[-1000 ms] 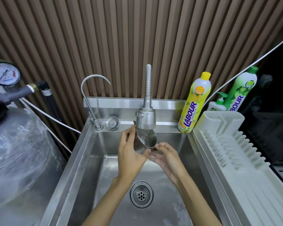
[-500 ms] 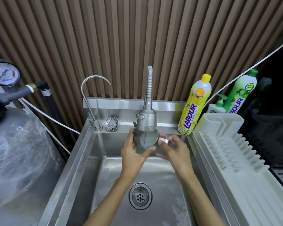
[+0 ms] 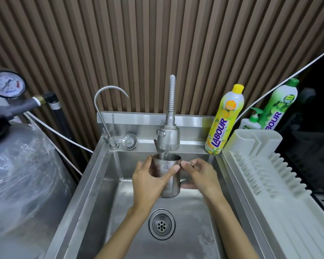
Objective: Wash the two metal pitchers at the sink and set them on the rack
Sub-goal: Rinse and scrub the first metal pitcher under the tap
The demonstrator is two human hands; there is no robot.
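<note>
— Where is the pitcher (image 3: 166, 177)?
— Over the sink (image 3: 101, 184), right under the tap (image 3: 168, 139). It stands up straight, mouth on top, handle to the right
— Who has it?
— The left hand (image 3: 148, 184). Its fingers (image 3: 147, 163) curl round the side. The right hand (image 3: 202, 176) curls by the handle, but I can't tell if it grips. The rack (image 3: 269, 174) is on that side too

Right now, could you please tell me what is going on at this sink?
A person holds a small stainless-steel pitcher upright over the steel sink, beneath the flexible metal spray tap; a thin stream seems to run into it. The left hand grips its body, the right hand its handle side. It is not yet on the white plastic rack at the right.
</note>
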